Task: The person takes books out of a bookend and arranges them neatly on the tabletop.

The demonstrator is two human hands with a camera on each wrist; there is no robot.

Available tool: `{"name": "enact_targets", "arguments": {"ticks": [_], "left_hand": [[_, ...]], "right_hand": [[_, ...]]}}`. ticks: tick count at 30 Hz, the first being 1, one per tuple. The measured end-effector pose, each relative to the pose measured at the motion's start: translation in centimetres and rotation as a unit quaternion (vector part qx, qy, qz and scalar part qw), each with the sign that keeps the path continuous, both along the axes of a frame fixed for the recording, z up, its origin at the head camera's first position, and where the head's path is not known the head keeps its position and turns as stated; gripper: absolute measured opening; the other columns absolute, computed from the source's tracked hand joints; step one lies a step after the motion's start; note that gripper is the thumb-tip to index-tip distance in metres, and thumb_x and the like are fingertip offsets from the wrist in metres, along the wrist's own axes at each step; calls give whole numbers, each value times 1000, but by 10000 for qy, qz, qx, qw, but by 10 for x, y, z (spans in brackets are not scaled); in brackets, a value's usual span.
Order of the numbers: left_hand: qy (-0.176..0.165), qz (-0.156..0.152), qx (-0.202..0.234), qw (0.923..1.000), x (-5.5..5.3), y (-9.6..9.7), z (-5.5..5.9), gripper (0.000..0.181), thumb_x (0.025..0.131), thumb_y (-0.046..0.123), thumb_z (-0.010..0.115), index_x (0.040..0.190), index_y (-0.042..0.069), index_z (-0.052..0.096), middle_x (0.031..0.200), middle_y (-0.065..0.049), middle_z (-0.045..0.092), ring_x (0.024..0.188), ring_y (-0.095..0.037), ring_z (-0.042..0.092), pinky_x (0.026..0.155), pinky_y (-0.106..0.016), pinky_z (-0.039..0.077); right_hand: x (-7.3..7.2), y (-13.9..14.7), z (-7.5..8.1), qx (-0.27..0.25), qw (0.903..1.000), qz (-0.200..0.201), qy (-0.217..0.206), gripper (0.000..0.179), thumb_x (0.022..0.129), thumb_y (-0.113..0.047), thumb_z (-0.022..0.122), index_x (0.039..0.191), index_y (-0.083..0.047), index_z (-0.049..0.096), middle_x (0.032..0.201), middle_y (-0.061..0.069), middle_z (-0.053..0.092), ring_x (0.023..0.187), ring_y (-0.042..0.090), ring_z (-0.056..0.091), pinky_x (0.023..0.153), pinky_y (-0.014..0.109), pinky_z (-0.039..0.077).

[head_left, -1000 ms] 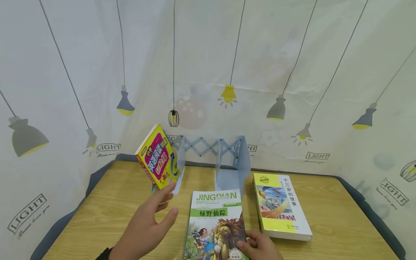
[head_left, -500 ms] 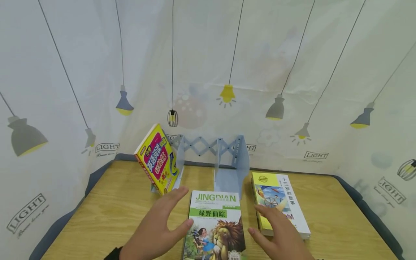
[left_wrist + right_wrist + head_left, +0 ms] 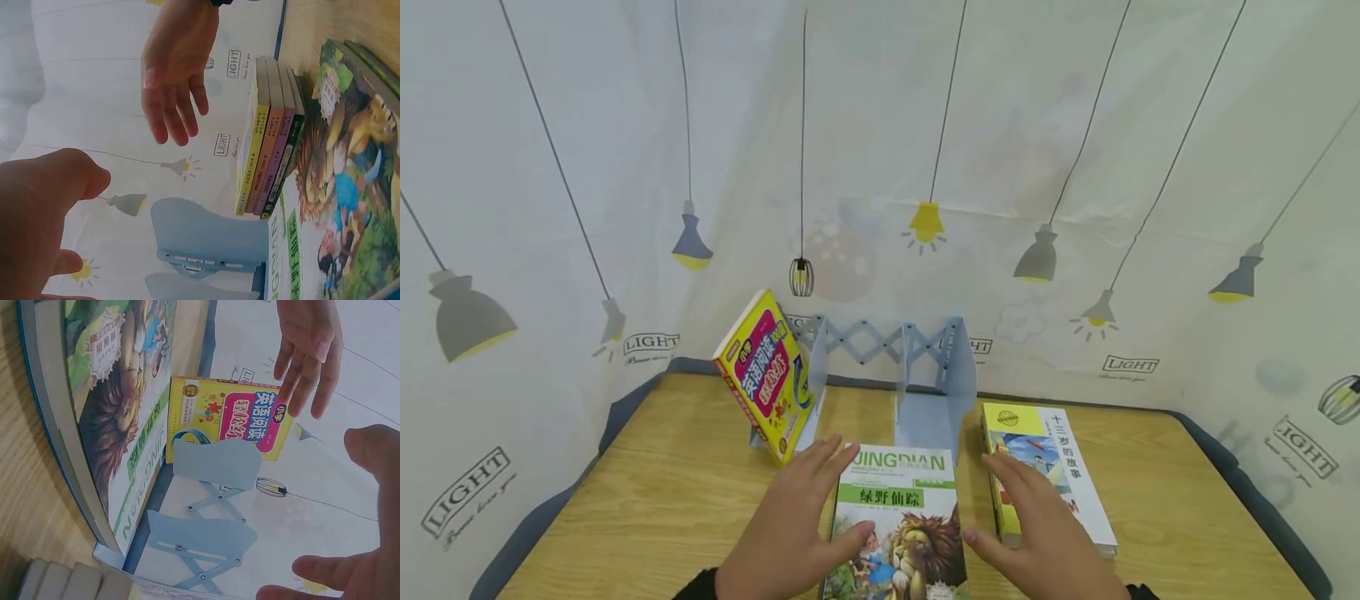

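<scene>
A storybook (image 3: 917, 542) with a lion on its white and green cover lies flat at the front of the table, on top of at least one other book. My left hand (image 3: 797, 533) is held above its left edge, thumb spread and fingers extended. Over on the right, my right hand (image 3: 1048, 533) hovers between that book and a stack of books (image 3: 1090, 500), also with thumb and fingers apart. The wrist views show both palms facing each other with nothing between them. In the left wrist view the stack (image 3: 269, 137) has yellow, orange, purple and dark green spines.
Behind the storybook stands a light blue expanding bookend rack (image 3: 928, 412) with a crisscross lattice. A yellow workbook (image 3: 767, 375) leans tilted at its left end. The wooden table (image 3: 647, 483) meets a lamp-printed cloth (image 3: 880, 150) at the back and sides.
The right hand has let go of the storybook's right edge and risen over the stack's near left side. My left hand has moved right, over the storybook's left edge.
</scene>
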State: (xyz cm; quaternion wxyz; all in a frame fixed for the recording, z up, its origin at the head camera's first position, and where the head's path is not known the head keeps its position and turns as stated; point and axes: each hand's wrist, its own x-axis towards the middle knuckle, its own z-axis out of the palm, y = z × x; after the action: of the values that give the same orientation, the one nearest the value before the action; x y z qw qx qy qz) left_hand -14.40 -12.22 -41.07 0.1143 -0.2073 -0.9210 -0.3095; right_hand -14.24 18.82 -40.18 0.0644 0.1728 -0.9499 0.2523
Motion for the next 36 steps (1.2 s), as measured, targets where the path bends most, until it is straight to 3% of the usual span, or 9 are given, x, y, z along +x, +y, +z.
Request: {"name": "enact_targets", "arguments": {"ticks": [5, 9, 11, 14, 19, 25, 29, 32, 36], "left_hand": [[1228, 381, -296, 9913, -22, -18, 7, 77, 83, 44, 76, 149, 14, 49, 154, -25, 48, 146, -49, 33, 112, -75, 36], [2356, 1110, -450, 9644, -57, -52, 25, 72, 81, 31, 77, 142, 3, 52, 147, -34, 49, 142, -54, 33, 112, -77, 35], [2541, 1578, -499, 9529, -74, -69, 36, 71, 82, 28, 76, 142, -1, 50, 145, -37, 48, 141, -55, 35, 114, -75, 33], [2388, 2187, -535, 9446, -97, -91, 47, 75, 84, 28, 76, 143, -6, 45, 143, -41, 48, 138, -57, 38, 116, -74, 32], [1495, 2555, -571, 9535, -119, -103, 42, 80, 89, 35, 73, 149, -6, 39, 134, -39, 57, 120, -53, 55, 97, -69, 54], [2032, 2379, -716, 9471, -121, -88, 32, 66, 87, 20, 76, 141, -7, 51, 125, -34, 68, 109, -48, 67, 87, -63, 61], [2451, 2128, -860, 9419, -113, -74, 30, 63, 88, 16, 76, 142, -7, 51, 103, -29, 76, 78, -36, 73, 62, -49, 65], [2512, 1954, -828, 9444, -104, -64, 29, 62, 89, 13, 74, 144, -5, 50, 88, -25, 77, 47, -20, 60, 36, -33, 50], [2573, 1826, -741, 9460, -93, -57, 27, 63, 90, 10, 73, 146, -4, 47, 84, -23, 78, 37, -9, 43, 33, -23, 34]], "right_hand": [[2, 1, -8, -6, 9996, 162, 227, 76, 88, -60, 67, 147, -15, 49, 146, 18, 57, 131, 45, 52, 97, 70, 51], [2, 3, -14, -60, 9993, 234, 282, 73, 88, -56, 69, 145, -14, 51, 142, 15, 60, 129, 43, 54, 97, 69, 52], [3, 4, -16, -60, 9995, 229, 233, 73, 88, -56, 69, 144, -14, 51, 141, 14, 60, 129, 43, 54, 97, 68, 52], [4, 4, -18, -56, 9997, 203, 133, 73, 88, -57, 69, 144, -14, 50, 142, 15, 60, 130, 43, 53, 99, 69, 51], [6, 4, -20, -80, 9997, 210, 98, 72, 88, -55, 70, 144, -14, 50, 143, 16, 59, 131, 44, 52, 100, 70, 50], [7, 3, -24, -95, 9996, 153, 235, 71, 87, -52, 72, 143, -14, 52, 143, 16, 60, 130, 41, 53, 99, 68, 51], [9, 2, -26, -124, 9995, 144, 264, 70, 88, -52, 71, 143, -13, 53, 143, 19, 59, 130, 42, 53, 99, 68, 51], [10, 2, -26, -143, 9997, 156, 158, 70, 89, -55, 69, 144, -14, 52, 144, 19, 58, 133, 43, 52, 100, 69, 51], [10, 3, -27, -109, 9996, 180, 162, 69, 89, -54, 69, 144, -15, 52, 145, 19, 58, 134, 44, 51, 101, 69, 50]]}}
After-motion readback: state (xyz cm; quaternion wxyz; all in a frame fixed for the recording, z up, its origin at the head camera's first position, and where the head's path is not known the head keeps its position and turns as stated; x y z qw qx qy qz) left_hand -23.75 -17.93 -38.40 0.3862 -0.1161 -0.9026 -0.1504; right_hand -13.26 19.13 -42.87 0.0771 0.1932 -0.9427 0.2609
